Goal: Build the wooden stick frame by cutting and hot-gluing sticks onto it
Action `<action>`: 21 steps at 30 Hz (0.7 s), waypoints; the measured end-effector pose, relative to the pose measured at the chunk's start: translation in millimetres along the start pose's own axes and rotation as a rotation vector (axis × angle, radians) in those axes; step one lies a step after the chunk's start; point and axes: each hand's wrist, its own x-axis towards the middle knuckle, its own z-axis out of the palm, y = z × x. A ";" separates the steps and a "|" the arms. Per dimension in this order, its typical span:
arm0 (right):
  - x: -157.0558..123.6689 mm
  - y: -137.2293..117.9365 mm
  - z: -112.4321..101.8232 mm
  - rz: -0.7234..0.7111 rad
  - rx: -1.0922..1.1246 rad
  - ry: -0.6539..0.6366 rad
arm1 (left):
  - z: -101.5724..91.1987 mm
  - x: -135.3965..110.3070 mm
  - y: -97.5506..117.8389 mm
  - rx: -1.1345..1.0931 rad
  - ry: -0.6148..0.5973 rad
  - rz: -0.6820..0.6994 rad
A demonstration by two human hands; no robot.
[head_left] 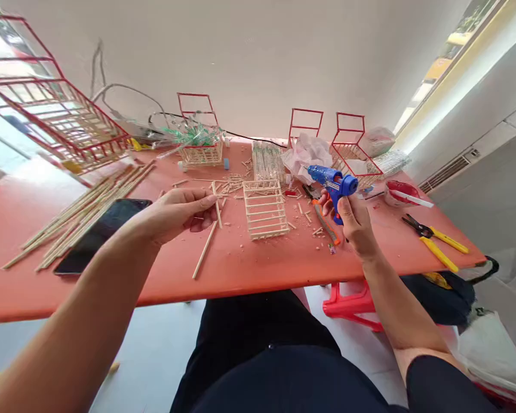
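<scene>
Between the thumb and fingers of my left hand (184, 207) is a short wooden stick (217, 202), held up over the table. My right hand (353, 221) grips a blue glue gun (330, 179) by its handle, its nozzle pointing left. Between the hands, a small frame of pale wooden sticks (265, 209) rests on the table, touched by neither hand. A longer loose stick (204, 252) lies just below my left hand. Orange-handled pliers (327, 223) lie beside the glue gun, partly hidden by my right hand.
On the orange table (249, 269) are a black phone (101, 235), long sticks (79, 215), yellow-handled pliers (436, 241) and a red bowl (399, 192). Behind stand red-trimmed stick carts (200, 154) and a bundle of short sticks (267, 160). A red stool (348, 307) is underneath.
</scene>
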 end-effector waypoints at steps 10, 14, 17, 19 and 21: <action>-1.6 -1.9 -1.4 0.011 -0.033 -0.006 | -17.1 33.8 16.4 0.088 0.225 -0.122; -1.8 -0.9 -1.1 0.016 -0.039 -0.007 | -17.4 64.9 19.6 0.166 0.213 -0.185; -2.2 -1.2 -1.6 0.028 -0.043 -0.001 | -16.9 86.7 18.8 0.249 0.208 -0.234; -2.6 -1.8 -2.0 0.035 -0.045 0.001 | -19.1 95.7 16.6 0.294 0.217 -0.246; -3.0 -2.3 -2.3 0.037 -0.051 -0.003 | -23.5 99.8 12.7 0.323 0.231 -0.229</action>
